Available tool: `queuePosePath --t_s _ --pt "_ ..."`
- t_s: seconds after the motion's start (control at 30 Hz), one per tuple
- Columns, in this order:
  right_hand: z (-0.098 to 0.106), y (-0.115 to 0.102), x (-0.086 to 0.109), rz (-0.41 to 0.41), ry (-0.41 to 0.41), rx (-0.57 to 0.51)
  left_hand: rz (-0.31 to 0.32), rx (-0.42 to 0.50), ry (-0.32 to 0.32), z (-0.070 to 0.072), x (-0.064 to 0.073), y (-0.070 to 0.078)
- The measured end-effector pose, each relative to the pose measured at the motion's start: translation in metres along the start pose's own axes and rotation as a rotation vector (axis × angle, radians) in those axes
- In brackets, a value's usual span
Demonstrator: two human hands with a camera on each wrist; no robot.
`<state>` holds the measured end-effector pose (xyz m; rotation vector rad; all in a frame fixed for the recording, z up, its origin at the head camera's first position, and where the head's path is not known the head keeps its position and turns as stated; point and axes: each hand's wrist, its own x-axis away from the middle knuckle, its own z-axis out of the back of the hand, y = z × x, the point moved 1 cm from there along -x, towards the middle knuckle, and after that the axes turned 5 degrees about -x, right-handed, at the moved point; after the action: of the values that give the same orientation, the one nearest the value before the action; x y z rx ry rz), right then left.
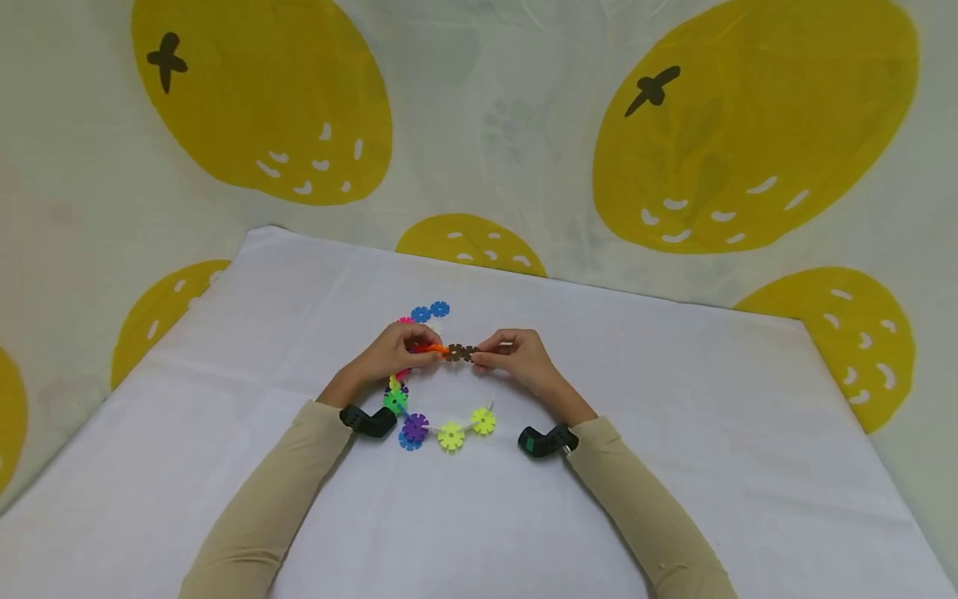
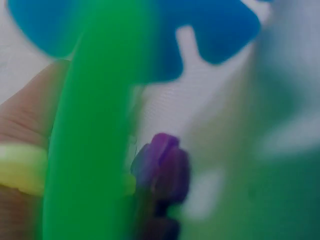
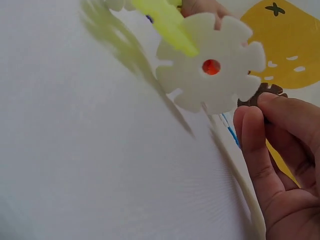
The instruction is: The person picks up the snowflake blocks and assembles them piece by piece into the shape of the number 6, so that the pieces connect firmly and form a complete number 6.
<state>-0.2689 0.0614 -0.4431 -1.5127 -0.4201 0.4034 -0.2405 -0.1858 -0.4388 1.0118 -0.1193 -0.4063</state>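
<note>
A chain of notched plastic snowflake discs curves across the white cloth in the head view. My left hand [image 1: 395, 351] pinches an orange disc [image 1: 432, 348] of it. Joined to the orange one is a brown disc [image 1: 454, 353], with a second brown disc [image 1: 469, 353] at its right. The thumb and fingers of my right hand [image 1: 521, 359] pinch that second one, also seen in the right wrist view as a dark brown disc [image 3: 262, 95]. Close to the right wrist camera, a white disc [image 3: 210, 80] slots into a yellow disc [image 3: 167, 25].
Below the left hand the chain continues with a green disc [image 1: 395, 401], a purple disc [image 1: 416, 428] and a yellow disc [image 1: 451, 437]. Beyond that hand lie blue discs [image 1: 440, 309]. A blurred green disc [image 2: 95, 140] fills much of the left wrist view.
</note>
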Motion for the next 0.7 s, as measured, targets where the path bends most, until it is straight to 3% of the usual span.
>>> queuePosePath --t_s 0.2,0.47,0.7 --pt "0.001 0.0004 -0.0001 0.009 -0.019 0.0 -0.009 -0.008 0.01 -0.0013 0.0007 0.0016" --pt "-0.0007 0.0014 -0.0004 0.051 -0.069 0.077 -0.037 -0.038 -0.004 -0.0009 -0.0006 0.0003" --pt "-0.0012 0.0034 -0.0013 0.06 -0.004 0.027 -0.003 0.003 0.017 -0.0033 -0.002 -0.0023"
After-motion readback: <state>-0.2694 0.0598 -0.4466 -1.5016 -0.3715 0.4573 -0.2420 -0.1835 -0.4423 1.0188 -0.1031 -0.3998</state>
